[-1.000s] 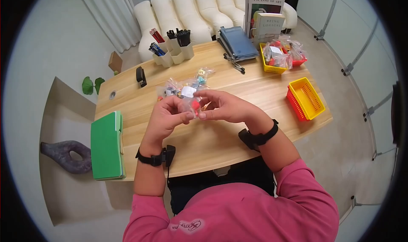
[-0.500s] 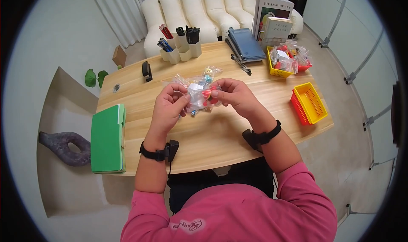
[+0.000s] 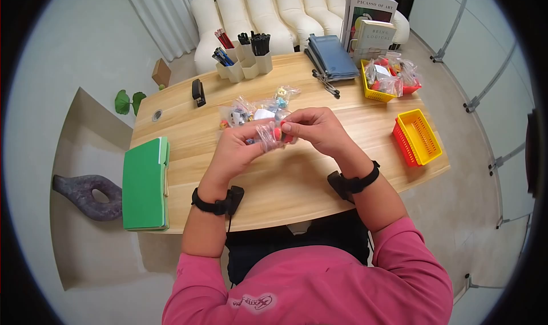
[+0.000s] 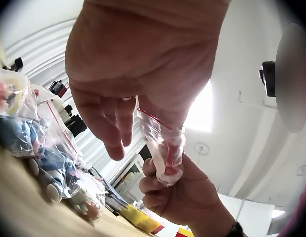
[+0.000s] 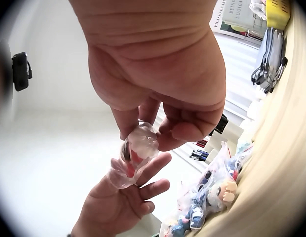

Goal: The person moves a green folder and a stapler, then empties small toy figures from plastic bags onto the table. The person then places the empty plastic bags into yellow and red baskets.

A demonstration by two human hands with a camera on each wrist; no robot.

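Between both hands is a small clear plastic zip bag point(image 3: 268, 135) with a red and white toy inside. My left hand point(image 3: 237, 149) grips the loose plastic end, where a red zip strip shows in the left wrist view. My right hand point(image 3: 321, 130) pinches the filled end of the bag between thumb and fingers. Just behind the hands, several bagged toy figures point(image 3: 242, 111) lie in a pile on the table. Some are blue and white, as the bagged figures point(image 5: 212, 195) in the right wrist view show. The held bag partly covers the pile in the head view.
Right of the hands stand stacked yellow and red baskets point(image 3: 418, 136). Farther back, a yellow basket point(image 3: 378, 95) and a red one hold bagged toys. Around the wooden table point(image 3: 319, 194) are a green folder point(image 3: 142, 182), stapler point(image 3: 198, 92), pen holder point(image 3: 245, 68), blue pouches point(image 3: 334, 58) and books point(image 3: 374, 34).
The bag rose off the table side with both hands and stretched between them. Now my left hand has shifted nearer the right, bunching the plastic, and the pile shows more.
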